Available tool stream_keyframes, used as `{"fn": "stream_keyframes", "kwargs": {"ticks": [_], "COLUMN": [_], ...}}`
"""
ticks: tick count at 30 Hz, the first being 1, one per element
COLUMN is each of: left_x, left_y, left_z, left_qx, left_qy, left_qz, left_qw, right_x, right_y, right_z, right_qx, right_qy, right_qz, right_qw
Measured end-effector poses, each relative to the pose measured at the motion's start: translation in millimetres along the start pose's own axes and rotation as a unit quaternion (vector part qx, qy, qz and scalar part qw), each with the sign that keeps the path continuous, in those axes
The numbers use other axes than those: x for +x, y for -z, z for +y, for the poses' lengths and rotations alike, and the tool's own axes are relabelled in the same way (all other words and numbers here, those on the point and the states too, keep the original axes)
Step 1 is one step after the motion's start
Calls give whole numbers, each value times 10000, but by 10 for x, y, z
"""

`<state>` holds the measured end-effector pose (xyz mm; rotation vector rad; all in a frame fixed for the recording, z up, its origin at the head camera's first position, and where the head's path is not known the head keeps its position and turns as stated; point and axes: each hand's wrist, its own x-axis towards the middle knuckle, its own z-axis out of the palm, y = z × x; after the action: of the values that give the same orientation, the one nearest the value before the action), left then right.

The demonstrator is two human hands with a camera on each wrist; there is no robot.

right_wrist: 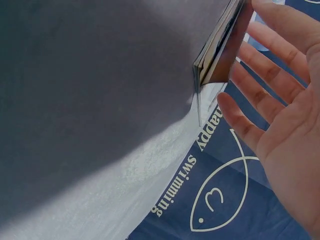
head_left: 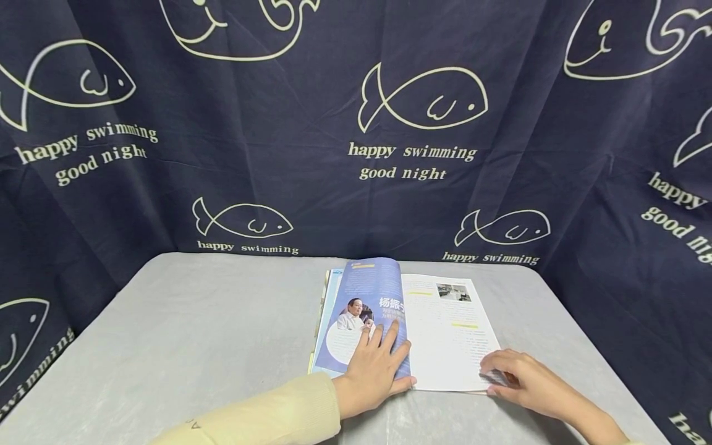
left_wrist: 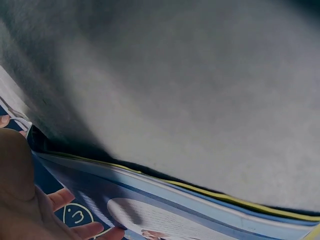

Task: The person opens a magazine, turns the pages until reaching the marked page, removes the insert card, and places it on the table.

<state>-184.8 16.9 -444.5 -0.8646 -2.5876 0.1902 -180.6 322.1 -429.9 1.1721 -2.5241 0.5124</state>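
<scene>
An open magazine [head_left: 442,352] lies on the grey-covered table. Its blue left page [head_left: 372,281] carries a photo of a person in white; the right page is white with text and a small picture. My left hand [head_left: 374,366] rests flat on the lower part of the blue page near the fold, fingers spread. At the magazine's lower right corner, my right hand [head_left: 525,378] touches the page edge with loosely bent fingers. The right wrist view shows that hand [right_wrist: 287,130] beside the stacked page edges [right_wrist: 217,55], fingers extended. Page edges [left_wrist: 200,192] also appear in the left wrist view.
The grey tabletop [head_left: 222,327] extends to both sides of the magazine. A dark blue curtain [head_left: 322,154] with fish drawings and lettering hangs behind the table and along its sides.
</scene>
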Motion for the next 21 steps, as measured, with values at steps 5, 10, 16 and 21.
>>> {"fn": "stream_keyframes", "kwargs": {"ticks": [5, 10, 16, 21], "left_x": [-6, -8, -12, -14], "left_y": [9, 14, 21, 9], "left_z": [2, 2, -2, -13], "left_qx": [-98, -155, -185, -232], "left_qy": [11, 20, 0, -71], "left_qz": [-205, -327, -397, -377], "left_qw": [9997, 9993, 9990, 9990], "right_x": [24, 41, 53, 67], "right_y": [-12, -14, -28, -34], "right_z": [-13, -7, 6, 17], "right_qx": [-55, 90, 57, 10], "right_qy": [244, 407, 554, 618], "right_qz": [108, 198, 279, 344], "right_qw": [9996, 9989, 9981, 9975]}}
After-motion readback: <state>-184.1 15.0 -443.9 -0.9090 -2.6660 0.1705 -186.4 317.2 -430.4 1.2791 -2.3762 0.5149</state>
